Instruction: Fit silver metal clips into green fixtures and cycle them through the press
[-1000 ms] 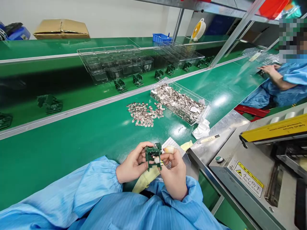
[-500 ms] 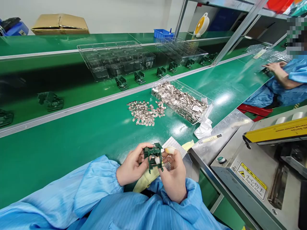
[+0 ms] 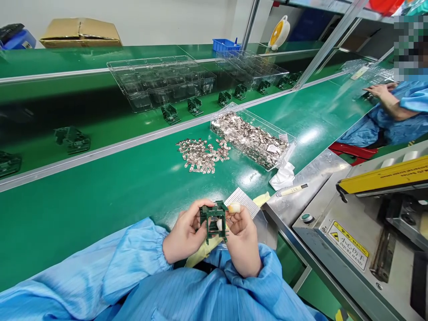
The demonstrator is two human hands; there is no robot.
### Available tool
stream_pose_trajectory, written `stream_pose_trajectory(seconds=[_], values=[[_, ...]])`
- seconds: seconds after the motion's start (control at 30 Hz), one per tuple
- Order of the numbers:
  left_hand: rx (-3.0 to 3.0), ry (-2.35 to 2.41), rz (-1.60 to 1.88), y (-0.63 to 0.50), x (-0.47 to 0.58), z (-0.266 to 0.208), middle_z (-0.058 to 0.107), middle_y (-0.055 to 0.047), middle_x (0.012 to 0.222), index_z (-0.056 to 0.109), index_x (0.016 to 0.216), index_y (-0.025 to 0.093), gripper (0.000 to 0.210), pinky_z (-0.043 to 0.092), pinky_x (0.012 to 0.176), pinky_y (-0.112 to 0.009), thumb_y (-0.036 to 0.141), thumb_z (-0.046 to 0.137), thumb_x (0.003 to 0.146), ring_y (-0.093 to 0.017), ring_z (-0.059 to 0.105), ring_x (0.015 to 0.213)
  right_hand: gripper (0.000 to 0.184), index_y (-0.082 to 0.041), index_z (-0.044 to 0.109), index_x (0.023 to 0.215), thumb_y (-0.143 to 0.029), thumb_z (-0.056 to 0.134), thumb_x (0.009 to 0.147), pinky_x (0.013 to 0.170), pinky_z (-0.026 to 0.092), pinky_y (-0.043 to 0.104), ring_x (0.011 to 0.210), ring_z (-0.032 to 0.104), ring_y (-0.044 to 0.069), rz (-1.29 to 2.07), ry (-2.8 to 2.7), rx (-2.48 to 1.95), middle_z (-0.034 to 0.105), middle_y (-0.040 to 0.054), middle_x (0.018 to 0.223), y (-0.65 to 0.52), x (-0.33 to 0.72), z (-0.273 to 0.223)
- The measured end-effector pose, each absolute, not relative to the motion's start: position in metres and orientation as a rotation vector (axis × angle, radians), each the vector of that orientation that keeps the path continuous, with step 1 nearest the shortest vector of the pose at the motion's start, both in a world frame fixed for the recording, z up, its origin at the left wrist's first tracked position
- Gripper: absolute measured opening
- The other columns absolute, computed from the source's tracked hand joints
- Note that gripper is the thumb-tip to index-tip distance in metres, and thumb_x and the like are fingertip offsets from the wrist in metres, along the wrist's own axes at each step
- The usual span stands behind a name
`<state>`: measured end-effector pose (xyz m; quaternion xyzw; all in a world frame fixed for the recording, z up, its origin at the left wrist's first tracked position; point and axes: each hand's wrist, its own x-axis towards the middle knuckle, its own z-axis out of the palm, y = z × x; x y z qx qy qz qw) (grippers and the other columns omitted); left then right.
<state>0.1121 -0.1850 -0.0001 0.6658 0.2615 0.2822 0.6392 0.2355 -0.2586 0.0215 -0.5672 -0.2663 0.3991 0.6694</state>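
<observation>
A dark green plastic housing (image 3: 214,220) with an open middle is held up in front of my chest. My left hand (image 3: 187,232) grips its left side, fingers curled behind and thumb in front. Curled at its right edge is my right hand (image 3: 242,236), with pale finger covers on some fingertips; whether a small part is pinched there is hidden. Beyond my hands, a loose pile of small metal clips (image 3: 202,155) lies on the green bench (image 3: 133,191). Next to it stands a clear plastic box (image 3: 254,138) full of similar metal pieces.
Several green housings (image 3: 170,114) sit on the sunken strip beyond the metal rail, near clear blister trays (image 3: 163,82). At right is a grey machine (image 3: 331,227) with a yellow bar (image 3: 384,180). A marker (image 3: 292,190) and white cloth (image 3: 282,176) lie nearby. A co-worker's hand (image 3: 379,90) works farther right.
Both hands stay around the green housing, which has turned slightly. My right hand's fingers have shifted a little at its edge. The whole view has moved slightly.
</observation>
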Motion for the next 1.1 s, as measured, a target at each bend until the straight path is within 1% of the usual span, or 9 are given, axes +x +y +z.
stream_pose_trajectory(seconds=[0.2,0.37,0.43,0.53,0.63,0.7,0.87,1.0,1.1], values=[[1.556,0.601,0.629,-0.195,0.117,0.007,0.062,0.0,0.074,0.053,0.118,0.018,0.032,0.045,0.051,-0.019,0.033,0.059,0.089,-0.01,0.055,0.054,0.031,-0.023,0.054,0.08,-0.015,0.079,0.063,0.059,0.053,0.02,0.066,0.06,0.012,0.91,-0.478,-1.244,0.06,-0.0044,0.073,-0.272,0.238,0.019],[1.619,0.555,0.536,-0.208,0.126,0.008,0.062,0.0,0.075,0.052,0.12,0.019,0.033,0.044,0.051,-0.019,0.029,0.059,0.089,-0.009,0.054,0.054,0.03,-0.023,0.055,0.083,-0.012,0.076,0.065,0.062,0.052,0.02,0.069,0.061,0.012,0.815,-0.464,-1.245,0.061,-0.0041,0.076,-0.293,0.241,0.014],[1.644,0.518,0.501,-0.209,0.131,0.007,0.063,-0.001,0.079,0.053,0.121,0.019,0.033,0.045,0.052,-0.019,0.029,0.058,0.09,-0.009,0.054,0.056,0.025,-0.023,0.057,0.087,-0.016,0.075,0.07,0.066,0.053,0.023,0.073,0.063,0.014,0.728,-0.489,-1.247,0.064,-0.0018,0.079,-0.306,0.246,0.005],[1.644,0.501,0.535,-0.198,0.146,0.004,0.063,-0.003,0.087,0.051,0.121,0.02,0.032,0.048,0.059,-0.021,0.031,0.056,0.092,-0.011,0.058,0.066,0.019,-0.021,0.061,0.093,-0.031,0.071,0.079,0.07,0.054,0.029,0.079,0.064,0.017,0.562,-0.451,-1.366,0.067,0.0034,0.086,-0.326,0.26,-0.02],[1.572,0.442,0.64,-0.178,0.175,-0.001,0.063,-0.004,0.096,0.047,0.121,0.021,0.032,0.05,0.069,-0.022,0.031,0.057,0.092,-0.013,0.061,0.08,0.026,-0.018,0.065,0.091,-0.043,0.067,0.081,0.066,0.052,0.031,0.078,0.064,0.021,0.523,-0.414,-1.551,0.069,0.0064,0.083,-0.335,0.277,-0.046],[1.547,0.374,0.651,-0.166,0.199,-0.006,0.062,-0.003,0.093,0.045,0.121,0.02,0.034,0.049,0.07,-0.021,0.029,0.058,0.091,-0.012,0.06,0.081,0.03,-0.017,0.067,0.084,-0.046,0.066,0.08,0.063,0.05,0.03,0.075,0.064,0.021,0.571,-0.45,-1.589,0.069,0.0065,0.077,-0.331,0.284,-0.057],[1.648,0.281,0.549,-0.161,0.237,-0.016,0.061,-0.003,0.091,0.044,0.125,0.019,0.034,0.049,0.073,-0.025,0.023,0.053,0.092,-0.015,0.061,0.083,0.029,-0.017,0.061,0.068,-0.044,0.064,0.079,0.054,0.044,0.025,0.058,0.054,0.015,0.603,-0.526,-1.552,0.062,0.0013,0.062,-0.305,0.28,-0.06],[1.745,0.283,0.511,-0.164,0.237,-0.014,0.061,-0.002,0.089,0.045,0.126,0.02,0.035,0.046,0.07,-0.023,0.016,0.051,0.091,-0.012,0.058,0.075,0.028,-0.018,0.057,0.067,-0.042,0.058,0.082,0.051,0.041,0.024,0.054,0.048,0.013,0.557,-0.565,-1.558,0.055,-0.0006,0.058,-0.299,0.277,-0.063],[1.753,0.311,0.507,-0.163,0.236,-0.012,0.058,0.001,0.08,0.044,0.126,0.02,0.036,0.042,0.063,-0.021,0.015,0.051,0.091,-0.01,0.052,0.066,0.029,-0.02,0.054,0.069,-0.043,0.05,0.086,0.052,0.039,0.025,0.055,0.046,0.014,0.515,-0.627,-1.58,0.052,-0.001,0.059,-0.303,0.279,-0.071]])
